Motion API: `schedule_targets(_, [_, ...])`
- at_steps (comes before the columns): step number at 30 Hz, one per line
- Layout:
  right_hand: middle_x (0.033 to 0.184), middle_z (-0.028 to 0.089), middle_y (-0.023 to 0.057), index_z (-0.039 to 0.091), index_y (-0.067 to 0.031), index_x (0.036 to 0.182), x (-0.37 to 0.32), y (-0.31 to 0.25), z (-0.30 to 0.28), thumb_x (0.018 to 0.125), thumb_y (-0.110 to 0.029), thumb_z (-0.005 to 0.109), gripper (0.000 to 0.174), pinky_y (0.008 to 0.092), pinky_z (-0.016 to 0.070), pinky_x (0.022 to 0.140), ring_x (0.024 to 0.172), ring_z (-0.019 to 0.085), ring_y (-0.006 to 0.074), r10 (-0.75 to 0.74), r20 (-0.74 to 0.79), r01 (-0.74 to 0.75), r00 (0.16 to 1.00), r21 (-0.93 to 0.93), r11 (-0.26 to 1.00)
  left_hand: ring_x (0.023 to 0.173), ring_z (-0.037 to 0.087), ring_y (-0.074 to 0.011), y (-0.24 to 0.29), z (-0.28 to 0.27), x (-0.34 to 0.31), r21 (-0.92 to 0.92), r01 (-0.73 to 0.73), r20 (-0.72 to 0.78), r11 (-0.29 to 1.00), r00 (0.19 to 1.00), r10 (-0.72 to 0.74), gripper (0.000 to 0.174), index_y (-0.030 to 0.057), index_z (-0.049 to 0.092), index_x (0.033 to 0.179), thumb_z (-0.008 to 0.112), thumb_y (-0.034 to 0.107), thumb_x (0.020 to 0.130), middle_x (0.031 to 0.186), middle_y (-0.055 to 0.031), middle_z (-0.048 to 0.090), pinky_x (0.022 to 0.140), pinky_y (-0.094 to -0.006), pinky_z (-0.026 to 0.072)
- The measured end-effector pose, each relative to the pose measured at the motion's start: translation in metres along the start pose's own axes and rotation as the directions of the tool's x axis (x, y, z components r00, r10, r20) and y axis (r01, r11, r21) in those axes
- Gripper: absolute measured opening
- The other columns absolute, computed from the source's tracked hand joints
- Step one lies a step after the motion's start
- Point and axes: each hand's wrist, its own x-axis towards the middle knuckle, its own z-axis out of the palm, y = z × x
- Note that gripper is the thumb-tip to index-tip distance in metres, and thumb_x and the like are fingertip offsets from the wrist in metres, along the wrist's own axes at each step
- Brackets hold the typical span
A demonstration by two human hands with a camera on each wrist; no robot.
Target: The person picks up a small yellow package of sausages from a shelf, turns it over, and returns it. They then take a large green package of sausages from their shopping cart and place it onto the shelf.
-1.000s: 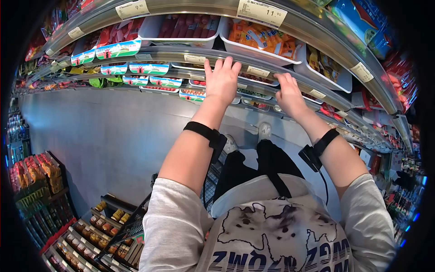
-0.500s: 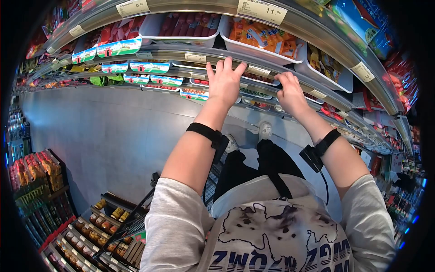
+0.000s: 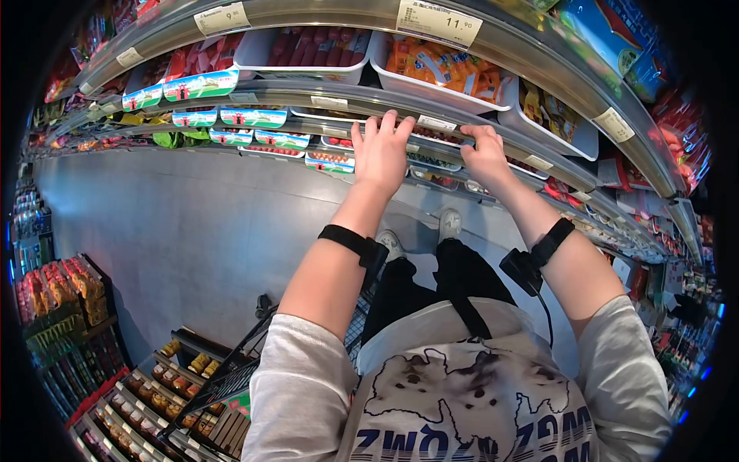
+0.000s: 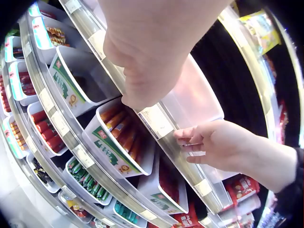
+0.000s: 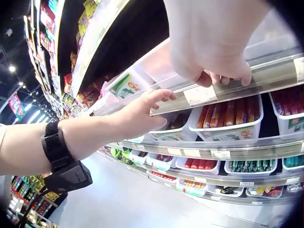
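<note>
My left hand (image 3: 381, 152) is at the front rail of a shelf (image 3: 346, 90), its fingers spread and its fingertips right at the edge. A white price tag (image 3: 437, 123) sits on that rail between my two hands. To the right of the tag, my right hand (image 3: 488, 156) reaches to the same rail, index finger extended and the other fingers bent. In the right wrist view, the right fingertips lie along the rail beside the price tag (image 5: 199, 95). Nothing shows between the fingers of either hand.
Above the rail stand white bins of red sausages (image 3: 319, 46) and orange packets (image 3: 446, 65). A bin of orange-wrapped sticks (image 4: 126, 135) stands on the shelf below. A shopping cart (image 3: 239, 362) is behind my left arm, near a display of jars (image 3: 158, 404).
Both hands have come slightly down toward me along the rail, the left also a little to the right. The right index finger now stands out farther from its other fingers.
</note>
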Motion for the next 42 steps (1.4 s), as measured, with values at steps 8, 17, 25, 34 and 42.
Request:
schedule_targets(8, [0.117, 0.05, 0.0157, 0.063, -0.004, 0.11, 0.008, -0.013, 0.01, 0.08, -0.012, 0.053, 0.033, 0.0371, 0.0331, 0.102, 0.112, 0.039, 0.0328, 0.066, -0.014, -0.065, 0.998, 0.041, 0.997, 0.112, 0.047, -0.0274, 0.003, 0.0, -0.002, 0.035, 0.044, 0.004, 0.998, 0.999, -0.044, 0.053, 0.0227, 0.052, 0.121, 0.06, 0.001, 0.072, 0.126, -0.0034, 0.049, 0.103, -0.0516, 0.029])
schedule_targets(17, [0.114, 0.046, 0.014, 0.063, -0.008, 0.113, 0.012, -0.028, 0.027, 0.078, -0.008, 0.054, 0.036, 0.0373, 0.0383, 0.096, 0.108, 0.041, 0.0321, -0.067, -0.004, 0.066, 0.998, -0.108, 0.992, 0.113, 0.046, -0.0269, 0.005, -0.002, -0.001, 0.052, 0.045, 0.05, 0.998, 0.998, -0.048, 0.054, 0.0226, 0.049, 0.124, 0.06, 0.003, 0.074, 0.129, -0.004, 0.046, 0.103, -0.0513, 0.0282])
schedule_targets(25, [0.114, 0.055, 0.0215, 0.057, 0.0043, 0.114, -0.009, -0.006, 0.012, 0.075, -0.001, 0.05, 0.04, 0.0387, 0.0394, 0.098, 0.109, 0.048, 0.0375, -0.328, -0.218, 0.35, 0.919, 0.072, 0.934, 0.115, 0.045, -0.0275, 0.004, 0.001, 0.004, 0.051, -0.046, 0.04, 0.998, 0.998, 0.044, 0.055, 0.0163, 0.047, 0.125, 0.059, 0.004, 0.073, 0.132, -0.0031, 0.046, 0.103, -0.0524, 0.0287])
schedule_targets(34, [0.118, 0.051, 0.0196, 0.054, 0.0004, 0.114, -0.072, 0.141, -0.074, 0.07, 0.005, 0.049, 0.044, 0.0419, 0.0376, 0.099, 0.111, 0.047, 0.0392, 0.006, -0.379, -0.026, 0.926, -0.049, 0.998, 0.119, 0.042, -0.0267, 0.015, -0.004, 0.013, 0.249, -0.098, 0.092, 0.963, 0.993, 0.077, 0.046, 0.0137, 0.048, 0.125, 0.054, 0.009, 0.08, 0.128, -0.0061, 0.046, 0.105, -0.0516, 0.0271])
schedule_targets(42, [0.122, 0.046, 0.0188, 0.048, 0.0008, 0.12, -0.075, 0.171, -0.103, 0.07, 0.007, 0.053, 0.051, 0.0409, 0.0376, 0.099, 0.115, 0.044, 0.0379, -0.013, -0.31, -0.046, 0.951, -0.183, 0.982, 0.118, 0.043, -0.0274, 0.034, -0.001, 0.017, 0.238, -0.077, 0.126, 0.968, 0.991, 0.047, 0.056, 0.0084, 0.045, 0.127, 0.063, 0.013, 0.074, 0.125, -0.0096, 0.048, 0.104, -0.047, 0.0296])
